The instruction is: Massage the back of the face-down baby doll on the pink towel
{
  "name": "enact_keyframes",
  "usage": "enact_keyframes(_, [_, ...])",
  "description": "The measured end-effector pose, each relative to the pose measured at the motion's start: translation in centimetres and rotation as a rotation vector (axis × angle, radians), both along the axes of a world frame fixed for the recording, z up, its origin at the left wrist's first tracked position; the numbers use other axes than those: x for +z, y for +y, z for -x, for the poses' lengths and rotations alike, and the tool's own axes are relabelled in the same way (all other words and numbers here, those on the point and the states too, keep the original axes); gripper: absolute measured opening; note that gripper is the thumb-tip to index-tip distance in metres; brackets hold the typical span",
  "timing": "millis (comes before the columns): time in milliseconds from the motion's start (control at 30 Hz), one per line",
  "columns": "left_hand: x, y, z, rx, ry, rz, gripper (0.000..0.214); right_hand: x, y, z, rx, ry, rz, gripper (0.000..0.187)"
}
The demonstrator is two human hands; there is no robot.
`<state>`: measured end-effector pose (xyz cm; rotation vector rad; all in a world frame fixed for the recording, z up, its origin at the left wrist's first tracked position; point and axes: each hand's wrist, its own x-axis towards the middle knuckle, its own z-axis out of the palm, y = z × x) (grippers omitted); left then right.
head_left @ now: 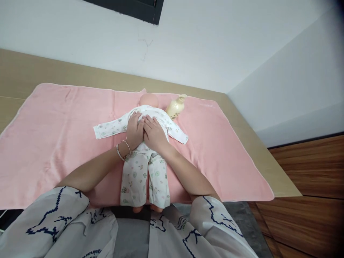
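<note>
A baby doll (145, 172) in a white printed top and trousers lies on a pink mat (231, 161). Its bald head points to the wall, its sleeves are spread sideways, and its feet reach the near edge. My left hand (134, 130) rests flat on the left of the doll's torso, with two bangles at the wrist. Beside it, my right hand (154, 133) lies flat on the torso too, fingers stretched out and almost touching the left hand. Which way the doll faces I cannot tell. A cream pump bottle (176, 107) is near the doll's head, on the right.
The mat covers most of a light wooden table (249, 132) set against a white wall (188, 46). Wooden panelling (309, 172) stands to the right of the table. Above, a dark frame (134, 9) is fixed to the wall.
</note>
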<state>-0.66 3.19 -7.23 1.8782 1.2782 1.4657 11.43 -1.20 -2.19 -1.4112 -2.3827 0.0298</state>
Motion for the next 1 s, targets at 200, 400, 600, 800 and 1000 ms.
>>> enact_keyframes(200, [-0.2, 0.0, -0.2, 0.010, 0.035, -0.014, 0.063, 0.3, 2.3, -2.7, -0.247, 0.139, 0.065, 0.055])
enact_keyframes(400, [-0.5, 0.2, 0.2, -0.003, 0.103, -0.059, 0.064, 0.0, -1.1, 0.7, -0.199, -0.043, 0.022, 0.056])
enact_keyframes(600, [0.1, -0.3, 0.3, -0.050, 0.241, -0.125, 0.053, 0.3, 1.4, -1.8, -0.092, 0.060, 0.085, 0.052])
enact_keyframes(800, [0.2, 0.3, 0.0, -0.020, 0.376, -0.064, 0.052, 0.0, 2.4, -2.7, -0.364, 0.137, 0.053, 0.057])
enact_keyframes(1000, [1.1, 1.1, 0.3, 0.040, 0.479, 0.006, 0.053, 0.2, -0.2, 0.1, -0.361, 0.045, 0.044, 0.054])
